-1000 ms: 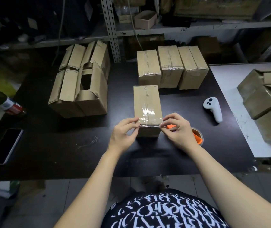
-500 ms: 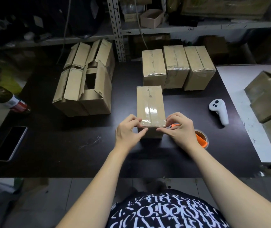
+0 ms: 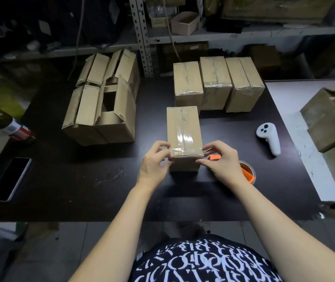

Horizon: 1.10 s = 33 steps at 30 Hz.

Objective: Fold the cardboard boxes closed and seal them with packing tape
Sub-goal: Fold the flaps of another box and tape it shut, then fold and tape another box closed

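Our left hand (image 3: pixel 155 162) and right hand (image 3: pixel 222 162), grip clamped, pinch the taped box (image 3: pixel 183 127) at its near corners on the worktop (image 3: pixel 93 192).

Matt cardboard box (image 3: pixel 183 127), glossy clear tape (image 3: pixel 185 139), dark table (image 3: pixel 81 180)

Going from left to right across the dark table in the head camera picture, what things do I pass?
phone → open boxes → left hand → taped box → right hand → tape roll → white controller → more boxes on the white table.
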Each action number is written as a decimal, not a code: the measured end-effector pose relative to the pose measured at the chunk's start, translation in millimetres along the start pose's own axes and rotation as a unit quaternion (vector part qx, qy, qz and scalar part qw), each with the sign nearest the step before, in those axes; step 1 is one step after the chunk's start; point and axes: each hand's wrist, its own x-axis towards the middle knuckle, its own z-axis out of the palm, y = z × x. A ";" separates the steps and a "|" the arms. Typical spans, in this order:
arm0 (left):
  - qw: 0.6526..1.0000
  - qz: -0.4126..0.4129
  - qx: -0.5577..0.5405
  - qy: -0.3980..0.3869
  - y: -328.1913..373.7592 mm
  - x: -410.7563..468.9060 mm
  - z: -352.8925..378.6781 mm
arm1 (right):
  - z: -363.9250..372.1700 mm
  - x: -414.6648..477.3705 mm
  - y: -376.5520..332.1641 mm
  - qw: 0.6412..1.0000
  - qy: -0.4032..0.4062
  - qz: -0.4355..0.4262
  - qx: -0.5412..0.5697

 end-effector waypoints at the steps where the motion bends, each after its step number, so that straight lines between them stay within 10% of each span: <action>1: 1.000 -0.013 -0.011 -0.013 1.2 0.7 -3.2 | -0.8 -0.6 0.2 1.000 -0.003 0.016 0.013; 33: 0.971 -0.235 0.044 0.004 -7.4 147.8 26.1 | 7.7 156.7 -5.3 0.993 -0.016 0.119 -0.013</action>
